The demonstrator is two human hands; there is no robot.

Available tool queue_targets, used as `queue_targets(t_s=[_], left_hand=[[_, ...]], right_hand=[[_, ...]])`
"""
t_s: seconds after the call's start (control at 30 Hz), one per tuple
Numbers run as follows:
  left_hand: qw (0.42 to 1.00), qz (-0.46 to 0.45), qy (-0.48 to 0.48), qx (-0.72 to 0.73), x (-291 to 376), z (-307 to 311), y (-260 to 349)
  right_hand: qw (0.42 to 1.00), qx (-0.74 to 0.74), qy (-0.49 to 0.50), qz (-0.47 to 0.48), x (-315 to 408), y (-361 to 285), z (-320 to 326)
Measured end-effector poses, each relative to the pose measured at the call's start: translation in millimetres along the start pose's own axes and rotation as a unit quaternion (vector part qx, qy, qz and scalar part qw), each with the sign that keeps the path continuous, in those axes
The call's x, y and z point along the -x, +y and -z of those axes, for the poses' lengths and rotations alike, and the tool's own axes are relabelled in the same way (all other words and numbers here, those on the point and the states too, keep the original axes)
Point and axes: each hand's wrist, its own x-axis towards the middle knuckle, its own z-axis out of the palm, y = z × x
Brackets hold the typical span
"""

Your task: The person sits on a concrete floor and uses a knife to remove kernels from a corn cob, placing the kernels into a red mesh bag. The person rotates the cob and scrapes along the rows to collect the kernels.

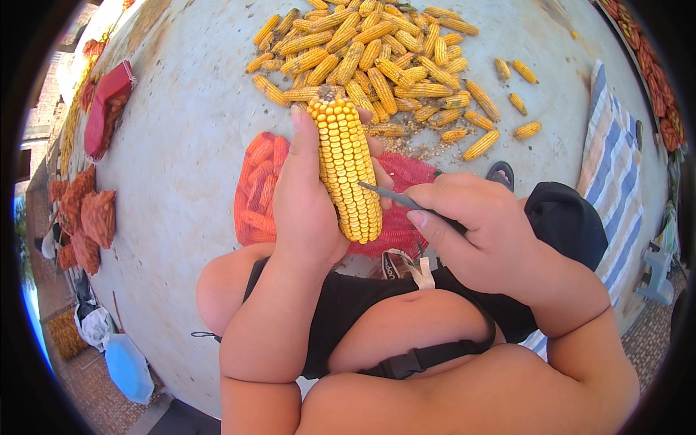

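My left hand [307, 201] holds a husked ear of corn [348, 168] upright, thumb along its left side and fingertips showing past its right edge. The kernels look whole, and the ear's brownish butt end points away from me. In my right hand [478, 234] is a thin dark pointed tool [397, 197], pinched between thumb and forefinger. Its tip meets the kernels near the ear's right side, or hovers just over them; I cannot tell which. The tool's rear end is hidden in my palm.
Beyond my hands lies a heap of corn ears [370, 54] on the concrete floor [179, 136]. A filled red mesh bag [255, 190] and a loose red mesh sack [402, 234] are close by. Striped sheeting [614, 179] lies right; more filled mesh bags [98, 217] stand left.
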Motion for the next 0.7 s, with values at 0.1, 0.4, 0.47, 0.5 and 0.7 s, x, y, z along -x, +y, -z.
queue_targets(t_s=[0.1,0.4,0.47,0.5,0.7], left_hand=[[0.999,-0.009,0.016,-0.042,0,-4,-3],[1.000,0.007,-0.025,0.014,0,1,-15],[0.999,0.036,0.002,0.014,0,-4,-14],[0.999,0.036,-0.021,0.031,0,-4,-15],[0.996,0.041,-0.080,0.005,-5,-2,-18]], right_hand=[[1.000,0.015,-0.001,-0.004,0,-1,5],[0.999,0.030,0.017,-0.022,1,3,16],[0.999,0.019,0.035,-0.016,2,6,16],[0.999,0.012,0.044,-0.011,3,7,16],[0.999,-0.001,0.046,-0.021,5,13,23]])
